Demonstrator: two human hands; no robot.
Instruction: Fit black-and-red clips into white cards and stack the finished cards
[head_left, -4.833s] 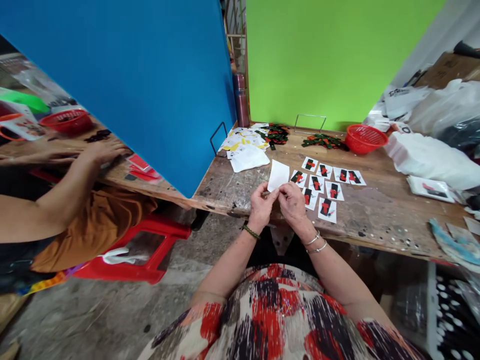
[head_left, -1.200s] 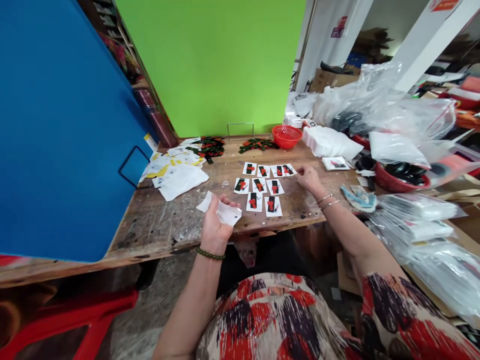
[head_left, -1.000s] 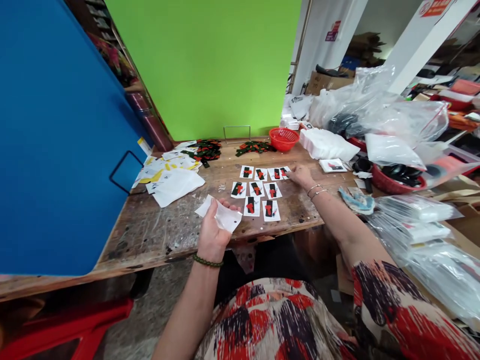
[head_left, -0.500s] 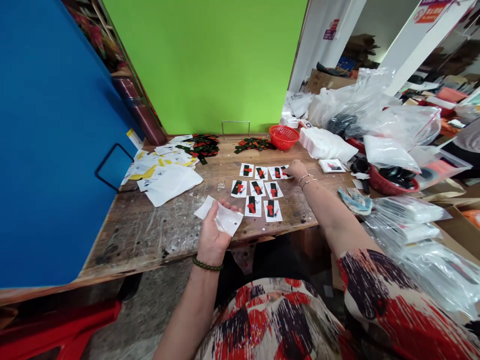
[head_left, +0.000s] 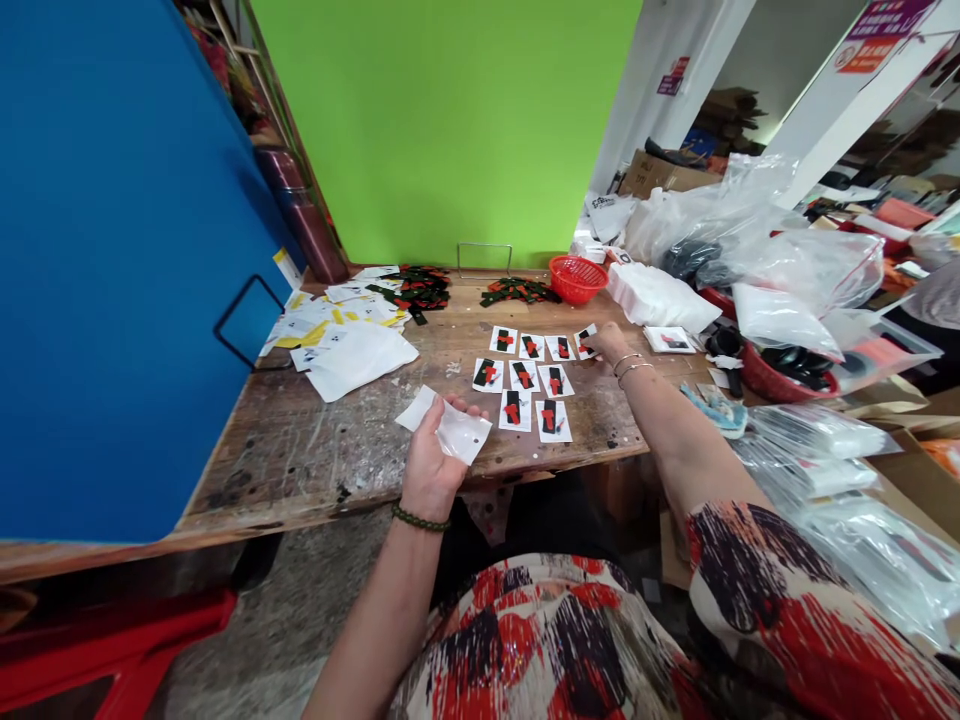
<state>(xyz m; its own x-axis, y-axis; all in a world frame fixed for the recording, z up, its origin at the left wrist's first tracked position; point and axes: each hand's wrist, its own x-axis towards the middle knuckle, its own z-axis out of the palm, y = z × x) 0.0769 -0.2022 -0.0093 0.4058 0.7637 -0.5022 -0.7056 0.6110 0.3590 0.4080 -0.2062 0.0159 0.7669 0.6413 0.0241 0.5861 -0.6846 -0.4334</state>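
The left hand (head_left: 429, 462), its grip loosely curled, holds a small clear plastic bag (head_left: 450, 428) over the wooden tabletop (head_left: 360, 440) edge. The right hand (head_left: 604, 343) pinches a white card bearing a black-and-red piece (head_left: 584, 340), far right of the card rows.

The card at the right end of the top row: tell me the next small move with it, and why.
Probably lift that card clear and bring it to the clear bag. The right hand has its fingers on the card, whose edge is tilted up off the wooden table, while the left hand holds the bag up near the table's front edge, apart from the rows.
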